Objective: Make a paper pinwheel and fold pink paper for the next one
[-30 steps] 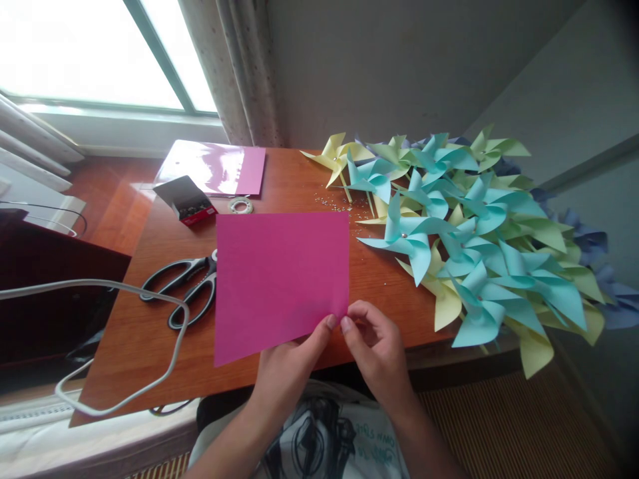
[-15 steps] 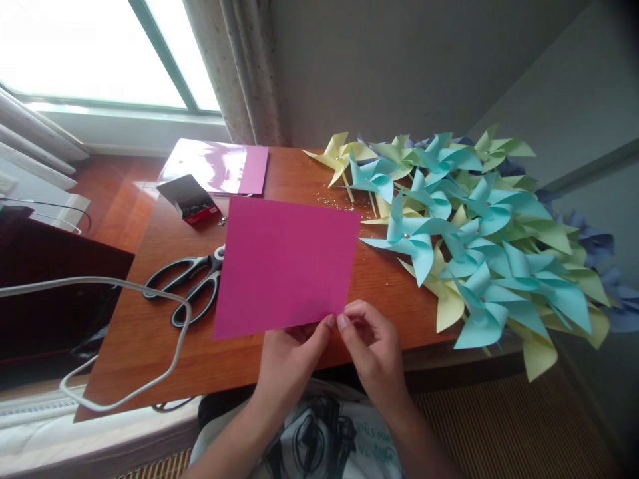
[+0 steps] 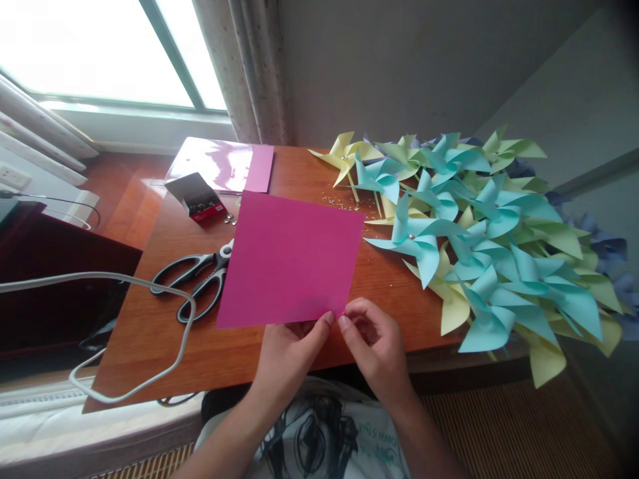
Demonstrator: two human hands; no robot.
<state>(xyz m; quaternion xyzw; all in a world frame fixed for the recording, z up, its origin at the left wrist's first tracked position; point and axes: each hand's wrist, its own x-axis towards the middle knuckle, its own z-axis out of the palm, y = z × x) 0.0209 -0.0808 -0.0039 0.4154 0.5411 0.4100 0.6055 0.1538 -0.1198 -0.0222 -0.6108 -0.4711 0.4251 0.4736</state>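
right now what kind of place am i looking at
Most likely a room at home used for paper crafts: a wooden table by a curtained window, a heap of paper pinwheels, scissors, and both hands pinching a magenta paper sheet.

We sit in a home, at a small wooden table (image 3: pixel 150 346) pushed into a corner under a window (image 3: pixel 100 53) with a patterned curtain (image 3: pixel 244 66). A wall socket (image 3: pixel 14 177) shows at the left. Paper pinwheels (image 3: pixel 474 226), scissors (image 3: pixel 197 279) and a box of pins (image 3: pixel 197 197) mark it as a craft corner.
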